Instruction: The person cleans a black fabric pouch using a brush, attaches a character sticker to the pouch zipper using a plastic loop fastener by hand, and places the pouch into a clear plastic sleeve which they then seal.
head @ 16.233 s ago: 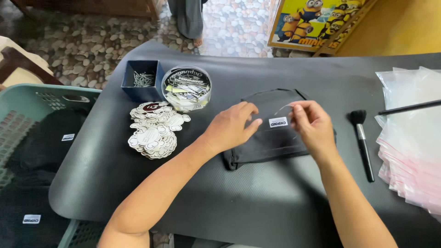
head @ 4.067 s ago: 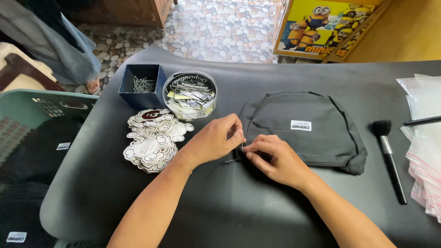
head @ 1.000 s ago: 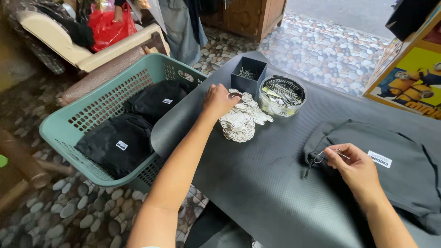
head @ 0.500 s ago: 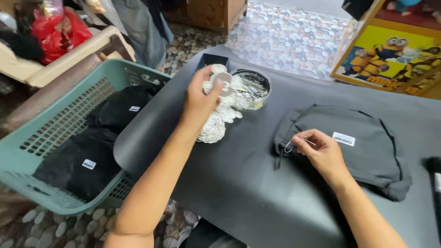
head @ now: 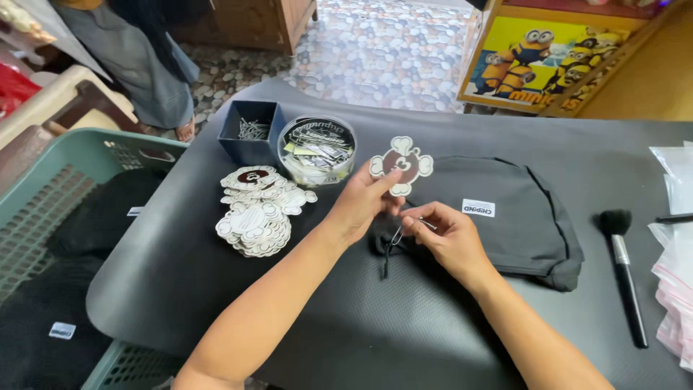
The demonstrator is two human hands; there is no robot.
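Black mat: covers the whole table (head: 375,339), and both forearms come in from the bottom edge, angled up toward the middle.
Left hand: left hand (head: 359,206) is raised a bit off the mat, fingers curled, thumb and fingertips pinched on the bottom of a tag (head: 401,165), holding it upright facing the camera.
Tag: white cloud-ish shape with a dark brown centre, sitting just above both hands, in front of the garment's left edge.
Right hand: right hand (head: 449,238) rests low on the garment, mostly closed, thumb and index pinching a small metal pin (head: 426,224); can't make out if the pin is open or shut, too tiny.
Garment: dark grey folded piece (head: 520,217) with a small white label, lying flat mid-table; a black cord hangs off its left corner right under the hands.
Left side: tag pile (head: 258,210), blue box (head: 249,131) of pins and round tub (head: 317,149) sit close together, near the left hand.
Right side: brush (head: 624,274) lies well apart from the hands, clear bags (head: 678,289) at the table's far right edge.
Room: bare mat in front of the hands and down to the near edge; green basket (head: 50,238) with black clothes hugs the table's left edge.
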